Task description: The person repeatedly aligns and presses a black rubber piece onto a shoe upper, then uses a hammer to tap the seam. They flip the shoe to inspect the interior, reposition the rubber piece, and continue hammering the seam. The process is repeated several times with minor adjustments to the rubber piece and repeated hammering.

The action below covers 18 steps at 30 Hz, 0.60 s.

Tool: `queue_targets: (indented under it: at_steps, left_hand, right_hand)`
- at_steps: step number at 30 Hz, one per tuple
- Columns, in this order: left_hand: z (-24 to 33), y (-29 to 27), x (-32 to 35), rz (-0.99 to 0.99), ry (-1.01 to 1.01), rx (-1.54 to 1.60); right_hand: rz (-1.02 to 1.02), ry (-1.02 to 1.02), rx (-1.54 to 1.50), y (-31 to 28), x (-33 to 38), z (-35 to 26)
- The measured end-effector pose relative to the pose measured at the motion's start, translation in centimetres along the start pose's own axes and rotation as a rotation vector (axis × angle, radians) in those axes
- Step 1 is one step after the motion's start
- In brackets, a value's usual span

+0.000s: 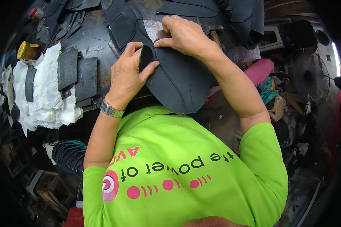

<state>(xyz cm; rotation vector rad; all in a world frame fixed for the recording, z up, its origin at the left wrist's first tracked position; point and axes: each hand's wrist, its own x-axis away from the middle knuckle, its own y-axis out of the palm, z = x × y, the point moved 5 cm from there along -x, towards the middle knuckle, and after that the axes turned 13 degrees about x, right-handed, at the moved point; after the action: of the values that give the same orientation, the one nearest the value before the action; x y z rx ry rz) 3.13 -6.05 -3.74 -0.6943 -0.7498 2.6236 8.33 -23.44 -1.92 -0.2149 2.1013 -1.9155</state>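
A black, stitched leather-like piece (178, 72), which looks like a shoe or boot upper, lies over the table's near edge, its rounded end hanging toward me. My left hand (127, 73), with a metal watch on its wrist, is closed on a raised flap of it, thumb on the near side. Beside the seam my right hand (183, 36) has its fingers curled and its thumb tip on the piece's edge. What sits inside those fingers is hidden. A pale, worn patch (152, 29) shows between that hand and another black stitched part (122, 28).
Left on the dark table (96, 41) are white cloth (45, 90), dark grey material pieces (88, 77) and a yellow jar (27, 50). A hammer (215, 38) lies right of my right hand, near more black parts (247, 19). A fan (310, 77) stands far right.
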Motion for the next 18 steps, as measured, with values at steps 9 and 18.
queue_targets:
  at_steps: [9,18]
  left_hand:
    - [0.3,-1.9,2.2,0.045,0.070,0.173]
    - [1.1,-3.2,5.1,0.374,0.179,0.125]
  right_hand:
    - [-0.558,0.024,-0.627,0.5,-0.9,-0.6]
    - [-0.812,-0.117,-0.576,-2.5,-2.4,-4.0]
